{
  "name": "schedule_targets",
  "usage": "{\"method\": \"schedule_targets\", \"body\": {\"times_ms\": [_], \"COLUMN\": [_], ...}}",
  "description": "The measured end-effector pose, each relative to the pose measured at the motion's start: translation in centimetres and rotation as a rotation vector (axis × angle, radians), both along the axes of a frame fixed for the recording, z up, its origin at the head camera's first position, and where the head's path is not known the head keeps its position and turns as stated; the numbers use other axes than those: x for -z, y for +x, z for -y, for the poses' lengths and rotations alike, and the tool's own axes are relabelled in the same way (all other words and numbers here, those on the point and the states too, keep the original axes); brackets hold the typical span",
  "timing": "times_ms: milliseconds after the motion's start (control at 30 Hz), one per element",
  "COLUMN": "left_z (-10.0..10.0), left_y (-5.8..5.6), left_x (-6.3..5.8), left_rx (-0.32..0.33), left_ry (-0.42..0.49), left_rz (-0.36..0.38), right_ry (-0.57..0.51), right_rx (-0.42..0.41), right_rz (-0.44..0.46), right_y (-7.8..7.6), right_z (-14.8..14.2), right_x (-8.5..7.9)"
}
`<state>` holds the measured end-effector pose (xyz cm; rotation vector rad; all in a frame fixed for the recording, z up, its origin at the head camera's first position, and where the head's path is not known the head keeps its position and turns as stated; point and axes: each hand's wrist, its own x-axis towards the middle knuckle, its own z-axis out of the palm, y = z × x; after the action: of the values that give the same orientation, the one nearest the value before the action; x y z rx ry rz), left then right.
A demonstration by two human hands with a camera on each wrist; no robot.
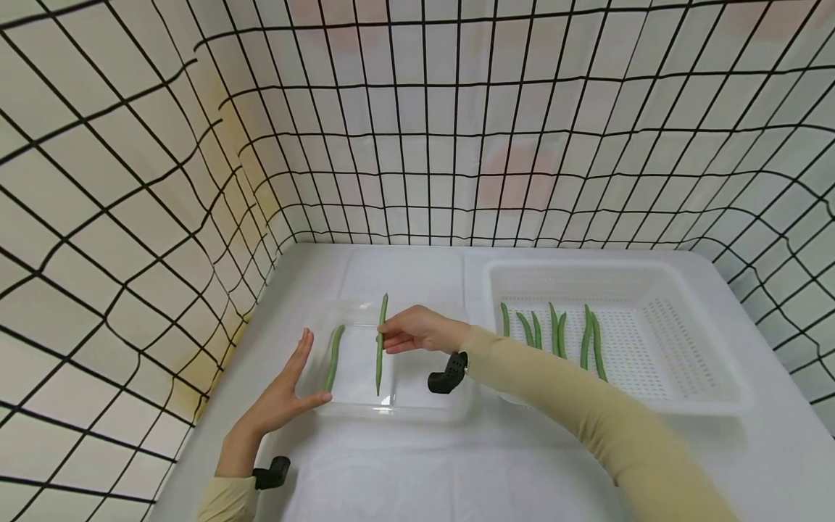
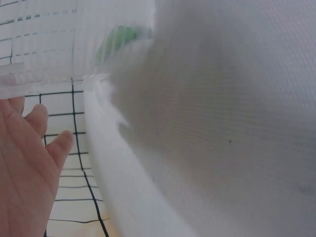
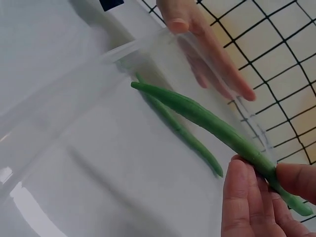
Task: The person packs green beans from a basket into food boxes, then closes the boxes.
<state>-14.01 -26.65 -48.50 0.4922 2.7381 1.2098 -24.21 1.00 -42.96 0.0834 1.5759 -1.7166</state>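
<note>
My right hand (image 1: 420, 330) pinches a green bean (image 1: 380, 359) between thumb and fingertips, over a clear plastic box (image 1: 424, 415). In the right wrist view the held bean (image 3: 212, 123) slants above the box floor, gripped near one end. A second green bean (image 1: 335, 359) lies inside the box along its left side. My left hand (image 1: 277, 402) is at the box's front left corner, fingers straight and spread, the thumb at the rim. From the left wrist, the left hand (image 2: 29, 163) appears beside the clear wall, and a blurred green bean (image 2: 118, 42) shows through it.
A white perforated basket (image 1: 744, 395) stands to the right, with several green beans (image 1: 596, 344) lying in it; my right forearm (image 1: 554, 384) crosses its front left corner. Black wire grid (image 1: 424, 134) walls the table at the back and both sides. White cloth (image 1: 391, 471) covers the table.
</note>
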Motion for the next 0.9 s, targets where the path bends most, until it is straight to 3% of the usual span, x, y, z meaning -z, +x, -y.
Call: {"method": "schedule_targets", "body": {"times_ms": [233,500,900], "left_z": [-0.1,-0.1,0.2], "left_y": [0.0,-0.2,-0.1], "left_x": [0.1,0.2,0.2], "left_rx": [-0.006,0.007,-0.002], "left_ry": [0.004,0.015,0.013], "left_rz": [0.003,0.001,-0.005], "right_ry": [0.047,0.060,0.041], "right_rx": [0.012,0.028,-0.035], "right_rz": [-0.008,0.013,-0.023], "right_y": [0.2,0.4,0.5], "right_z": [2.2,2.6,0.1], "right_x": [0.9,1.2,-0.6]}}
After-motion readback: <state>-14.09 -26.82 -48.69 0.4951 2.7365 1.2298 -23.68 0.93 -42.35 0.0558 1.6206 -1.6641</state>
